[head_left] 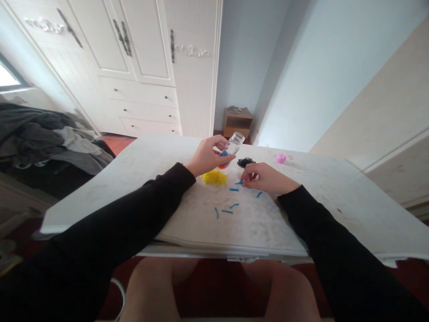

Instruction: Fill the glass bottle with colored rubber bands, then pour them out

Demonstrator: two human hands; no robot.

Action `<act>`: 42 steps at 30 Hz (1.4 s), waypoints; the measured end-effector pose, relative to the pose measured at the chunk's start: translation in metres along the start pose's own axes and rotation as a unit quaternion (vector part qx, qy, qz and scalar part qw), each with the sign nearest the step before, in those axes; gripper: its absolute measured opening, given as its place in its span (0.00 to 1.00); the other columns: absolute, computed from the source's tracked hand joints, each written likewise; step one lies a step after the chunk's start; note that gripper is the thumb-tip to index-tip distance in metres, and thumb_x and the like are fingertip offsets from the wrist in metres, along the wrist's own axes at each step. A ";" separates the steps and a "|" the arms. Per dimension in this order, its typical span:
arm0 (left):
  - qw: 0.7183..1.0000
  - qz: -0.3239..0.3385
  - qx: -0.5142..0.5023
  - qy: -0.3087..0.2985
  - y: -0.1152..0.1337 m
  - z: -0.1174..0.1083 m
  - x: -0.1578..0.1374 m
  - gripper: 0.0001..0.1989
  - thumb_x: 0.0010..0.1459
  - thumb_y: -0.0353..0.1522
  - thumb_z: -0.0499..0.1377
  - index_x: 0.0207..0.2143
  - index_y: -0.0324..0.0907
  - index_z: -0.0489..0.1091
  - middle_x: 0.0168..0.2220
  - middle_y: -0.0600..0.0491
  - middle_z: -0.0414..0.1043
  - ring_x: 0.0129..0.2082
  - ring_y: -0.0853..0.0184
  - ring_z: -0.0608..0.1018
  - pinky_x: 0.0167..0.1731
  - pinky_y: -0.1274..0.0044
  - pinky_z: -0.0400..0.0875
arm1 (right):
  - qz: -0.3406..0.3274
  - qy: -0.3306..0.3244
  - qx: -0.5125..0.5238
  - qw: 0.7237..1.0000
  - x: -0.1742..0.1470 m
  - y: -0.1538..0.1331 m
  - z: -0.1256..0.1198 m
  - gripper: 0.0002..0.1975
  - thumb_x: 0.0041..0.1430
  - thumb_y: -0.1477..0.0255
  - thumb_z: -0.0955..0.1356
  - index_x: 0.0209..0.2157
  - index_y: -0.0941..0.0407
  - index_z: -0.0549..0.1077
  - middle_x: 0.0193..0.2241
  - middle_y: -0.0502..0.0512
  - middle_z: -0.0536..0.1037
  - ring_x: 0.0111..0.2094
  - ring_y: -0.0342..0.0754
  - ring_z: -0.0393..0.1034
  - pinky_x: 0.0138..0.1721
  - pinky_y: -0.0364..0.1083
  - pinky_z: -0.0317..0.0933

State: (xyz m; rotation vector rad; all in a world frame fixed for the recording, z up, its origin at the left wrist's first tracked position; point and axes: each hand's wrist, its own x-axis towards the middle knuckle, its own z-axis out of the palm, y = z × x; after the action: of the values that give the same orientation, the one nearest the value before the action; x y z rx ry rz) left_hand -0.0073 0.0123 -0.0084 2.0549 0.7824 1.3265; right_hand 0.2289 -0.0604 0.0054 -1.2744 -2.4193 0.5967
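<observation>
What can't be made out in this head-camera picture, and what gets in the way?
All in the head view:
Blue band at the right hand: partly covered by that hand; pinched or merely touched, unclear.
Clear jar: lower part partly covered by the left hand; its coloured contents are too blurred to count.
Black pile: strands too small to separate.
Pink object: too small and blurred to identify.
Window: cut off by the left edge.
</observation>
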 end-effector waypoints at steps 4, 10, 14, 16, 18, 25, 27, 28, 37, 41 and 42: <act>1.000 0.008 0.005 0.002 -0.001 0.001 0.000 0.16 0.49 0.36 0.72 0.37 0.39 0.74 0.34 0.52 0.78 0.34 0.69 0.79 0.31 0.78 0.76 | -0.003 -0.013 -0.009 1.000 0.001 -0.001 0.002 0.05 0.57 0.80 0.71 0.32 0.58 0.80 0.32 0.54 0.79 0.33 0.46 0.71 0.38 0.46 0.64; 1.000 0.008 0.012 -0.001 -0.003 0.001 0.000 0.17 0.49 0.37 0.73 0.37 0.39 0.75 0.35 0.51 0.78 0.34 0.69 0.79 0.30 0.78 0.76 | -0.030 0.016 -0.020 0.999 0.001 -0.011 0.005 0.04 0.62 0.77 0.69 0.31 0.57 0.75 0.30 0.52 0.75 0.31 0.46 0.68 0.37 0.46 0.63; 1.000 0.019 0.020 -0.005 -0.004 0.001 0.001 0.16 0.50 0.37 0.73 0.38 0.40 0.74 0.35 0.51 0.78 0.34 0.69 0.79 0.30 0.78 0.76 | -0.052 -0.023 0.015 0.998 0.002 -0.019 0.011 0.04 0.62 0.75 0.70 0.32 0.57 0.76 0.31 0.53 0.76 0.32 0.46 0.69 0.36 0.46 0.63; 1.000 0.022 0.020 -0.004 -0.004 0.001 0.001 0.16 0.50 0.37 0.73 0.38 0.40 0.74 0.35 0.51 0.78 0.34 0.69 0.79 0.30 0.78 0.76 | -0.056 -0.045 0.033 0.997 0.002 -0.020 0.013 0.02 0.61 0.76 0.71 0.33 0.57 0.77 0.32 0.52 0.76 0.32 0.45 0.69 0.36 0.45 0.63; 1.000 0.023 0.018 -0.007 -0.004 0.001 0.001 0.16 0.50 0.37 0.73 0.38 0.40 0.74 0.34 0.51 0.78 0.34 0.69 0.79 0.30 0.78 0.76 | -0.053 -0.056 0.048 0.996 0.003 -0.020 0.014 0.00 0.59 0.76 0.72 0.34 0.57 0.77 0.32 0.51 0.76 0.31 0.44 0.69 0.35 0.45 0.63; 1.000 0.022 0.019 -0.012 -0.003 0.001 0.000 0.16 0.50 0.37 0.72 0.38 0.39 0.75 0.35 0.51 0.78 0.34 0.69 0.78 0.30 0.78 0.75 | -0.070 -0.079 0.081 0.991 0.000 -0.026 0.014 0.03 0.58 0.78 0.71 0.31 0.57 0.77 0.31 0.51 0.77 0.30 0.43 0.70 0.35 0.44 0.64; 0.999 0.024 0.019 -0.011 -0.002 0.001 0.000 0.16 0.50 0.37 0.72 0.38 0.39 0.75 0.35 0.51 0.78 0.34 0.69 0.78 0.30 0.78 0.75 | -0.069 -0.104 0.105 0.987 -0.002 -0.031 0.013 0.03 0.59 0.75 0.71 0.31 0.57 0.78 0.32 0.51 0.78 0.31 0.43 0.70 0.35 0.44 0.64; 0.999 0.025 0.019 -0.011 -0.002 0.001 0.000 0.16 0.50 0.37 0.72 0.38 0.39 0.75 0.35 0.51 0.78 0.34 0.69 0.78 0.30 0.78 0.75 | -0.068 -0.121 0.113 0.984 -0.003 -0.033 0.013 0.03 0.60 0.74 0.72 0.31 0.58 0.79 0.32 0.51 0.78 0.31 0.43 0.71 0.35 0.44 0.65; 0.999 0.017 0.023 -0.020 -0.001 0.002 0.000 0.16 0.49 0.36 0.73 0.38 0.40 0.74 0.36 0.51 0.78 0.35 0.69 0.78 0.31 0.77 0.75 | -0.069 -0.162 0.123 0.977 -0.005 -0.041 0.015 0.04 0.57 0.78 0.71 0.29 0.57 0.78 0.30 0.49 0.76 0.30 0.43 0.70 0.34 0.44 0.65; 0.999 0.018 0.027 -0.022 0.000 0.003 0.000 0.16 0.50 0.36 0.73 0.38 0.40 0.74 0.37 0.51 0.78 0.35 0.69 0.78 0.31 0.77 0.75 | -0.071 -0.119 0.139 0.981 -0.004 -0.048 0.020 0.03 0.58 0.75 0.72 0.30 0.57 0.78 0.30 0.50 0.76 0.30 0.43 0.68 0.33 0.44 0.64; 0.999 0.019 0.027 -0.022 0.001 0.003 -0.001 0.16 0.50 0.36 0.73 0.39 0.40 0.74 0.37 0.50 0.78 0.35 0.69 0.78 0.31 0.77 0.75 | -0.073 -0.121 0.143 0.980 -0.004 -0.050 0.022 0.03 0.59 0.74 0.73 0.30 0.57 0.78 0.30 0.50 0.76 0.30 0.43 0.69 0.33 0.44 0.64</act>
State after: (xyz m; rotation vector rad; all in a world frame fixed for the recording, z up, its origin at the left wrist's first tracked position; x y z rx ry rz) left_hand -0.0049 0.0110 -0.0092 2.1443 0.7722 1.2875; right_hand 0.1859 -0.0939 0.0122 -0.9455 -2.4731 1.0644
